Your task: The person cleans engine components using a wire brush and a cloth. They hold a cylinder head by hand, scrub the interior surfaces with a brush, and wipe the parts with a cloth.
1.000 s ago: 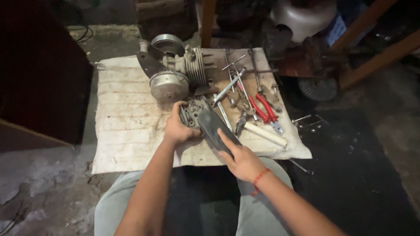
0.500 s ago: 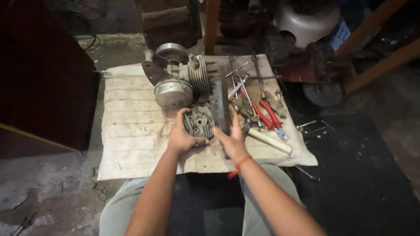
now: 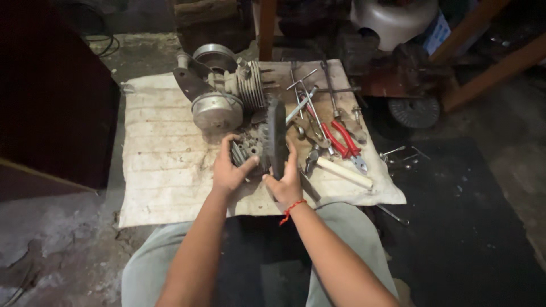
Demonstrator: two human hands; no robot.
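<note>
Both hands, L hand & R hand, closed round finned cylinder.

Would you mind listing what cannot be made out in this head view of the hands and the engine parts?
- Finned engine part: its near face is hidden by the left hand.
- Flat dark part: seen edge-on; its faces cannot be read; right hand covers its lower end.
- Tools: overlapped and dim, so the small ones are unclear.
- White round object: cut off by the top edge.
</note>
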